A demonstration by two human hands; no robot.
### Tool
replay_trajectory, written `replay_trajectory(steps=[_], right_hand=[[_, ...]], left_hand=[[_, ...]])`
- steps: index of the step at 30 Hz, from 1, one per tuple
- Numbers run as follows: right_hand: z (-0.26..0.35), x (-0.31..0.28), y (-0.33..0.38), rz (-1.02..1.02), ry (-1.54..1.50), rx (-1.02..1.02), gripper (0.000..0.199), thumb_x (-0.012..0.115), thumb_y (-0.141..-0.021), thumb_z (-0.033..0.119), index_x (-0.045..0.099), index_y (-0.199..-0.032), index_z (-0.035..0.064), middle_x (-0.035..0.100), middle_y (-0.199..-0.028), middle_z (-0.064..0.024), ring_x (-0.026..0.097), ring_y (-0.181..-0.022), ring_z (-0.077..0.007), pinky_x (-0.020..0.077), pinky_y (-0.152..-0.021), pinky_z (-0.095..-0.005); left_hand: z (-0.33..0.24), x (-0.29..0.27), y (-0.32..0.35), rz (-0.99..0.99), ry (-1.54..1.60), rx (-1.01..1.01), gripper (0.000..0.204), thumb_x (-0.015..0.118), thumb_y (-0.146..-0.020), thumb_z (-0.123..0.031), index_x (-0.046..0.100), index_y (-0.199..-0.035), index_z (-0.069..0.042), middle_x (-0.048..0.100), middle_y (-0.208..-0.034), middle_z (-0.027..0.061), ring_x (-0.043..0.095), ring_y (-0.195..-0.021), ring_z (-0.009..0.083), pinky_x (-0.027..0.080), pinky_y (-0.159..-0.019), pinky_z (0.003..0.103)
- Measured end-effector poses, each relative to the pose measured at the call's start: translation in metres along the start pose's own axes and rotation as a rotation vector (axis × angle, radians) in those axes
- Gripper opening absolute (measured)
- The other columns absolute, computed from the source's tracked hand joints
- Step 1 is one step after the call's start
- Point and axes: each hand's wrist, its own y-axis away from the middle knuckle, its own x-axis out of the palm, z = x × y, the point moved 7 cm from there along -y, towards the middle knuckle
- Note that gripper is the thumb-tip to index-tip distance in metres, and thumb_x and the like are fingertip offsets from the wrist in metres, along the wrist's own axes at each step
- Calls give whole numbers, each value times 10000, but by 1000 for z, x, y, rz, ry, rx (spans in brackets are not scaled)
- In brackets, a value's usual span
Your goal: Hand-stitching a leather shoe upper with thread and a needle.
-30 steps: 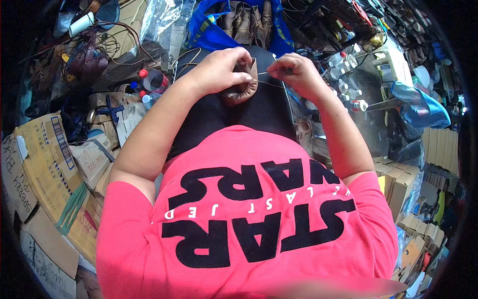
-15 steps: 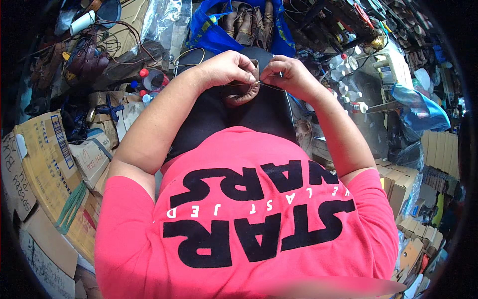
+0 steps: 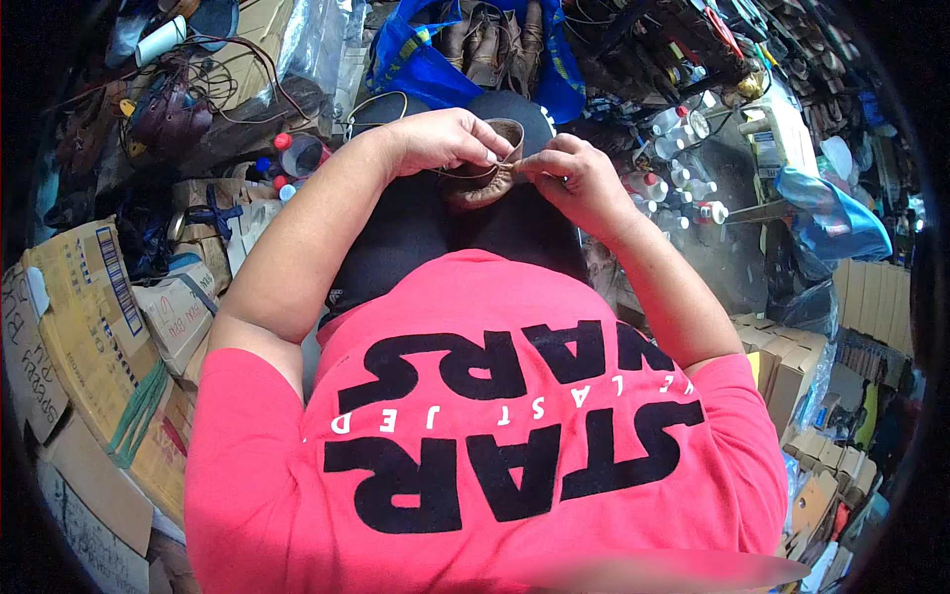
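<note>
A brown leather shoe [image 3: 482,195] rests on my lap, its round opening facing up. My left hand [image 3: 450,142] reaches over it from the left, thumb and finger pinched on a thin pale thread [image 3: 457,173] that crosses the opening. My right hand [image 3: 579,178] comes from the other side, its fingertips closed on the shoe's rim where the thread meets it. A small dark spot shows between the right fingers, too small to name. Some yellowish cord [image 3: 381,97] loops up beyond my left wrist.
A blue bag [image 3: 401,74] holding several brown shoes stands just past my knees. Several plastic bottles [image 3: 699,188] crowd the right side; red-capped ones [image 3: 302,156] stand left. Cardboard boxes [image 3: 84,307] are stacked at left, with more boxes [image 3: 792,371] on the right.
The right hand has come down and turned, and its fingertips now press at the shoe's rim. My left hand has shifted slightly right. The thread no longer stretches taut between the hands.
</note>
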Motion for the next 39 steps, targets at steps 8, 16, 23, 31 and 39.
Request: replay_trajectory(steps=[8, 16, 23, 31, 39], right_hand=[[34, -2, -15, 196, 397, -66, 178, 603, -741, 86, 690, -888, 136, 582, -846, -108, 599, -823, -304, 450, -757, -404], [11, 11, -38, 315, 181, -62, 142, 634, -731, 40, 703, -847, 81, 608, -855, -126, 611, -812, -294, 495, -719, -370], [-51, 17, 6, 185, -975, 555, 222, 668, -855, 229, 660, -981, 46, 591, -855, -38, 558, -838, -157, 432, -831, -296], [-90, 18, 2, -501, -804, 534, 289, 569, -925, 300, 606, -823, 32, 625, -848, -87, 587, -806, -215, 464, -749, -324], [-63, 32, 4, -207, -1885, 483, 477, 356, -997, 424, 351, -627, 122, 293, -518, 8, 243, -431, -125, 354, -523, -296]], left_hand=[[-7, 4, -1, 19, -57, 10, 368, 575, -791, -36, 632, -1153, 3, 664, -991, 22, 585, -859, 84, 446, -810, 232], [-18, -3, -7, -3, -501, 130, 341, 577, -711, -1, 655, -1042, -30, 633, -963, 48, 590, -908, 151, 458, -795, 286], [-24, 5, 71, -558, -731, 227, 435, 651, -784, -101, 536, -1203, -75, 626, -997, 162, 604, -993, 314, 466, -852, 393], [-14, -42, 95, -925, 20, 411, 255, 489, -971, -235, 644, -956, -32, 636, -894, 86, 602, -826, 213, 467, -762, 342], [-13, -22, 63, -506, 936, 491, 462, 378, -998, -400, 322, -625, -134, 252, -525, -21, 258, -464, 114, 390, -587, 310]])
